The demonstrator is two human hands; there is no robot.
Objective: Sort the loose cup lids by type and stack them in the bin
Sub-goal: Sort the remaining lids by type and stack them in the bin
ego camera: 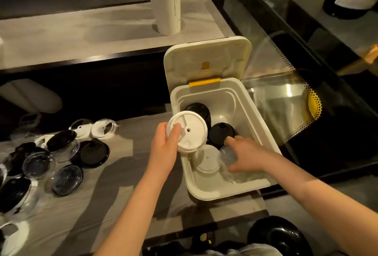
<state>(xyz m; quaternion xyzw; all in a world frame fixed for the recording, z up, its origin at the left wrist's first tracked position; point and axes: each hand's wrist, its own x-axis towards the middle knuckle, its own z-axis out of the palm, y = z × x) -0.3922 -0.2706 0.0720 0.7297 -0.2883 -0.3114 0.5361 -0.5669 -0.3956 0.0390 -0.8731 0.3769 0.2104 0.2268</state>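
A white bin (258,121) stands open on the counter, its hinged cover (206,59) tipped up behind it. Inside are two stacks of black lids (219,133), a stack of white lids (206,160) and clear lids (230,156) at the near right. My left hand (164,149) grips a white lid (187,131) over the bin's left rim, thumb on top. My right hand (244,154) reaches into the bin and grips the clear lids. Loose black, clear and white lids (61,153) lie spread on the counter at the left.
A tall white roll (165,0) stands on the raised shelf behind. A glass display case (296,96) borders the bin on the right. A black round object (278,235) sits at the bottom right below the counter edge.
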